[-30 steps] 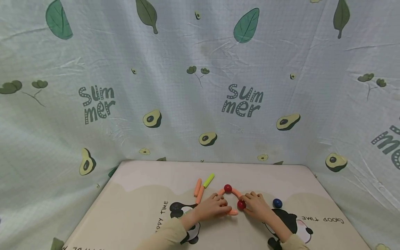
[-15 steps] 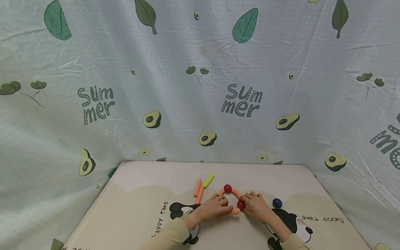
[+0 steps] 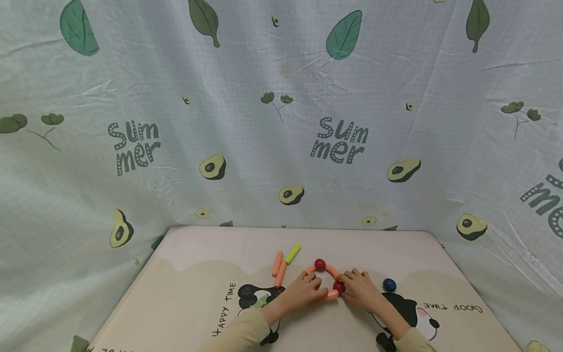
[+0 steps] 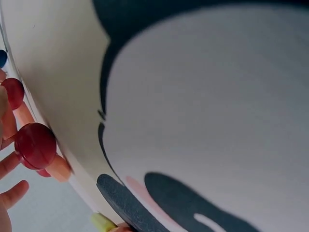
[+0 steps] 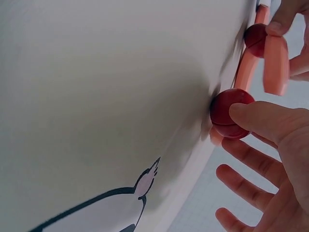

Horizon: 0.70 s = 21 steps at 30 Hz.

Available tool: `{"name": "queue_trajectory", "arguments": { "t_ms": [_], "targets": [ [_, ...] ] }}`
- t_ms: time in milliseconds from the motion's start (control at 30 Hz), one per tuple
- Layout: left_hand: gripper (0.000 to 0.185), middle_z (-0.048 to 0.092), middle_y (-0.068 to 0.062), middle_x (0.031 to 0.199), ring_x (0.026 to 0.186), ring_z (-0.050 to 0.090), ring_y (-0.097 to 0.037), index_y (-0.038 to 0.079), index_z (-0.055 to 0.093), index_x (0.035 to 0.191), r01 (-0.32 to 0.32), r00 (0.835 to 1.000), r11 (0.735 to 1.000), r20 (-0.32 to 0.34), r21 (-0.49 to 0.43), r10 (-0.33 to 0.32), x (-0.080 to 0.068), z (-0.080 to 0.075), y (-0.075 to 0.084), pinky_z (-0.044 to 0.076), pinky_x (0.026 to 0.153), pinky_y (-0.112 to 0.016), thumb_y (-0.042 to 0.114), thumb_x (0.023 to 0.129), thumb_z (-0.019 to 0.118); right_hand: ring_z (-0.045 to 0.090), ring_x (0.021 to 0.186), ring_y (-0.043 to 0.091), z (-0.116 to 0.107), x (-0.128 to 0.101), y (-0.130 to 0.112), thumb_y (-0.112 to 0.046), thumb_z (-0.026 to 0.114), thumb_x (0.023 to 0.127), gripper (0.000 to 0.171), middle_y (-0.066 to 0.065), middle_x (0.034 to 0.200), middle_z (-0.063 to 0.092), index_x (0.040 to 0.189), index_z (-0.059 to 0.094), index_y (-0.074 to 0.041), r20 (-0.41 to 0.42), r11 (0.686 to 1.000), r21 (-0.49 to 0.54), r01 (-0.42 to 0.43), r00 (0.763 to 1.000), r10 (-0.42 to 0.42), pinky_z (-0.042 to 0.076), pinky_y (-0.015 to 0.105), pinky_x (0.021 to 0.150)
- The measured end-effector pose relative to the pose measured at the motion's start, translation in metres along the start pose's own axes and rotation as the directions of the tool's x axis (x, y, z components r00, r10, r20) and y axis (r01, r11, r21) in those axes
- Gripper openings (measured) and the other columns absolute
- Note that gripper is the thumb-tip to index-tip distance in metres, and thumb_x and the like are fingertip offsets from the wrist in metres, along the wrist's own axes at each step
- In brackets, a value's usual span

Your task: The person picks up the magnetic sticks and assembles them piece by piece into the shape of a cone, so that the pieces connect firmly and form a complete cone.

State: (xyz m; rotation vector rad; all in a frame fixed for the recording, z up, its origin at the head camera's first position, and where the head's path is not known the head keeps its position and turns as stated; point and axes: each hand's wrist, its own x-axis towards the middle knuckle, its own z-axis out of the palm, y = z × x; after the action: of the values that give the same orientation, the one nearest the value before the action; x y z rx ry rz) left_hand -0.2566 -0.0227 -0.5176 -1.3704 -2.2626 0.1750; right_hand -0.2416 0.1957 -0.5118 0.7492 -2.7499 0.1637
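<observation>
On the panda-print mat (image 3: 198,274) stands a small frame of orange sticks and two red balls. The far red ball (image 3: 320,264) tops it. The near red ball (image 3: 338,286) is pinched by my right hand (image 3: 352,284); in the right wrist view my thumb (image 5: 260,118) presses this ball (image 5: 231,112). My left hand (image 3: 315,289) pinches a short orange stick (image 3: 332,294) whose end meets that ball. The same stick (image 5: 276,63) shows under a left fingertip. In the left wrist view the near ball (image 4: 35,145) and an orange stick (image 4: 58,167) sit at the left edge.
A blue ball (image 3: 389,284) lies just right of my right hand. Two loose orange sticks (image 3: 279,269) and a yellow-green stick (image 3: 293,253) lie to the left of the frame. An avocado-print cloth (image 3: 281,146) hangs behind and around the mat.
The short orange stick has come up off the mat in my left hand and now points at the near red ball. My right hand stays on that ball.
</observation>
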Motion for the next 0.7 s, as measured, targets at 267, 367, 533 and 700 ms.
{"name": "queue_trajectory", "arguments": {
  "t_ms": [267, 367, 533, 700],
  "targets": [
    [0.014, 0.056, 0.008, 0.091, 0.09, 0.046, -0.009, 0.031, 0.055, 0.102, 0.041, 0.999, 0.997, 0.017, -0.066, -0.04, -0.0008, -0.003, -0.0004, 0.041, 0.081, -0.028, 0.03, 0.089, 0.051, 0.048, 0.081, 0.013, 0.0003, -0.0004, -0.0002, -0.023, 0.075, 0.068, 0.03, -0.005, 0.088, 0.061, 0.095, 0.061, -0.019, -0.009, 1.0, -0.003, -0.003, 1.0, 0.003, 0.037, 0.038, 0.068],
    [0.013, 0.057, 0.009, 0.089, 0.088, 0.046, -0.008, 0.03, 0.057, 0.1, 0.043, 0.999, 0.998, 0.016, -0.05, -0.042, -0.0019, -0.0008, -0.0013, 0.041, 0.079, -0.027, 0.03, 0.089, 0.051, 0.048, 0.082, 0.014, 0.0, -0.0003, -0.0001, -0.022, 0.074, 0.069, 0.03, -0.004, 0.09, 0.061, 0.096, 0.061, -0.019, 0.01, 1.0, 0.013, -0.012, 1.0, 0.012, 0.036, 0.038, 0.068],
    [0.011, 0.057, 0.009, 0.089, 0.086, 0.048, -0.008, 0.028, 0.058, 0.097, 0.038, 0.999, 0.999, 0.001, 0.014, -0.038, -0.0036, 0.0013, -0.0024, 0.041, 0.076, -0.026, 0.03, 0.088, 0.052, 0.048, 0.083, 0.015, -0.0002, 0.0003, 0.0007, -0.023, 0.073, 0.07, 0.031, -0.001, 0.092, 0.062, 0.098, 0.06, -0.017, 0.03, 1.0, 0.014, -0.028, 0.999, 0.027, 0.036, 0.039, 0.068],
    [0.011, 0.057, 0.009, 0.089, 0.086, 0.047, -0.009, 0.028, 0.057, 0.097, 0.03, 1.0, 0.999, 0.004, 0.029, -0.031, -0.0039, 0.002, -0.0033, 0.041, 0.077, -0.027, 0.029, 0.088, 0.052, 0.049, 0.084, 0.017, 0.0002, 0.0003, 0.001, -0.023, 0.072, 0.07, 0.033, 0.0, 0.093, 0.062, 0.1, 0.06, -0.017, 0.038, 0.999, 0.015, -0.03, 0.999, 0.029, 0.037, 0.04, 0.068]
  ]
}}
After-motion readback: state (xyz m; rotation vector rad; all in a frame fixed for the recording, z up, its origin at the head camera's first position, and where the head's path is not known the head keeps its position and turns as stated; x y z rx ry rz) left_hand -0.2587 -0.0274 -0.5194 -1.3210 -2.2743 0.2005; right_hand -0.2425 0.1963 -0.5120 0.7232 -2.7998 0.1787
